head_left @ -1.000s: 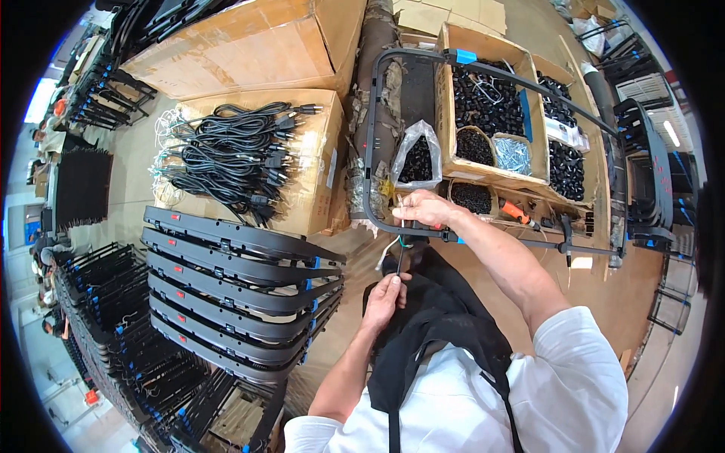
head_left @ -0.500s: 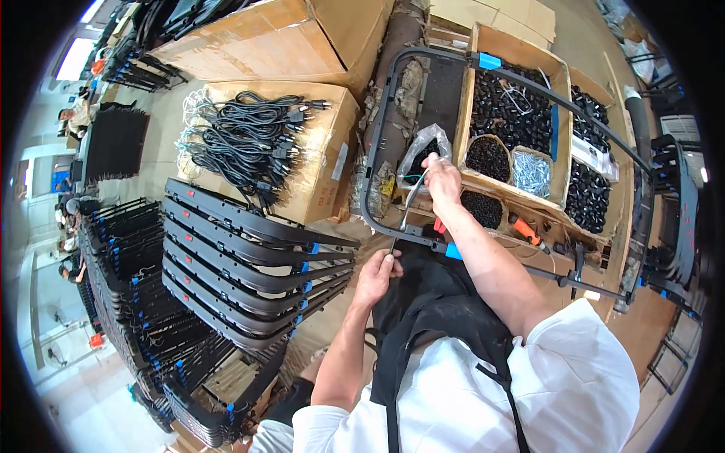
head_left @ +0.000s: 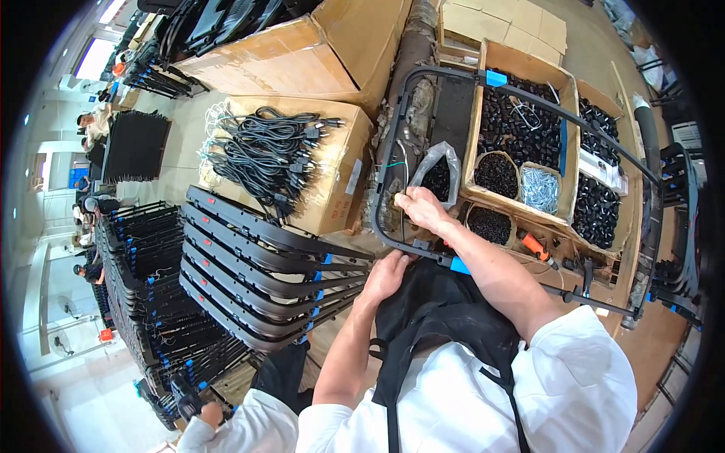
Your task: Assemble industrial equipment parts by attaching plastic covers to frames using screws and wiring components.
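The person's left hand [head_left: 387, 275] is at the near left corner of the black rectangular metal frame [head_left: 392, 140], fingers curled; what its grip has hold of, if anything, is hidden. Just beyond, inside that corner of the frame, the right hand [head_left: 423, 208] has its grip closed, thumb and fingertips pinching a thin cable with white and green wire ends [head_left: 405, 162]. The loose ends stick out past the fingertips, near the frame's left bar. To the near left of the frame, a co-worker's white sleeve [head_left: 257, 423] shows.

The frame lies over a dark-topped table [head_left: 455, 117]. Within its outline, near its near bar, are an orange-and-black hand tool [head_left: 535, 245] and a round tub of tiny black parts [head_left: 491, 224]. Farther inside the frame, a clear plastic bag of black parts [head_left: 436, 181] sits just beyond the right hand, beside a pale wooden tray [head_left: 521, 209] holding black pieces and silver screws [head_left: 540, 189].

Left of the frame is a stack of curved black plastic panels [head_left: 257, 275] with red switches. Beyond them, also left of the frame, bundled black plug-ended cords [head_left: 264, 162] lie on a brown cardboard box [head_left: 347, 204]. Farther still stands a larger open carton [head_left: 279, 60].
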A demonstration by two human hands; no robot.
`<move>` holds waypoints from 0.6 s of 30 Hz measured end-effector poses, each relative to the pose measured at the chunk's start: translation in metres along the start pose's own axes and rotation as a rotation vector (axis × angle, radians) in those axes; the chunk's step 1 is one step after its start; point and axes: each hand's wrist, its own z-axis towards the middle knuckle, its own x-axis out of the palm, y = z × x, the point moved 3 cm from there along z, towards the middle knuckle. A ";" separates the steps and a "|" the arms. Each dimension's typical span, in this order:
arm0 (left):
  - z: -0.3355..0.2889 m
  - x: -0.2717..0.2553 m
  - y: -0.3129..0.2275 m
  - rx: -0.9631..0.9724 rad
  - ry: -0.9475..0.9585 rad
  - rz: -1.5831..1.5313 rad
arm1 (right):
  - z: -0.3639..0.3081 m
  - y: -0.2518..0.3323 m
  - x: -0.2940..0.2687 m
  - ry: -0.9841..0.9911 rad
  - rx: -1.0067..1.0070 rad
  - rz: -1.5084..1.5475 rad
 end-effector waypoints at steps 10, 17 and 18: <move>0.017 -0.001 0.039 -0.087 0.410 -0.720 | 0.020 0.006 0.007 0.166 0.075 -0.053; 0.003 0.038 0.032 -0.195 0.135 -1.403 | 0.022 0.009 0.000 0.250 0.085 -0.079; 0.003 0.042 0.031 -0.195 0.141 -1.413 | 0.022 0.008 -0.001 0.249 0.092 -0.088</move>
